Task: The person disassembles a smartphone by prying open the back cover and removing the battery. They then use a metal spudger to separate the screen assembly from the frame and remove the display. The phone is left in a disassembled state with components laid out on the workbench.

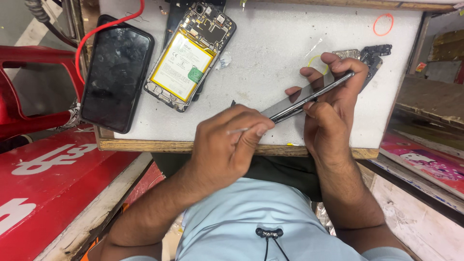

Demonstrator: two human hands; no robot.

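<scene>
My right hand (pixel 333 104) grips a thin dark phone (pixel 295 106) edge-on, tilted up to the right above the white work board (pixel 270 43). My left hand (pixel 227 145) pinches a slim metal pry tool (pixel 238 130), its tip against the lower end of that phone's edge. Both hands hover over the board's near wooden edge (pixel 145 145). An opened phone with a yellow battery (pixel 186 60) and bare circuit parts lies at the board's upper middle.
A black phone with a dark screen (pixel 116 72) lies at the left with a red wire (pixel 104 29) curving over it. A small dark phone part (pixel 374 53) and an orange ring (pixel 383 24) lie at the right. A red chair (pixel 19 87) and a red board (pixel 53 179) are at the left.
</scene>
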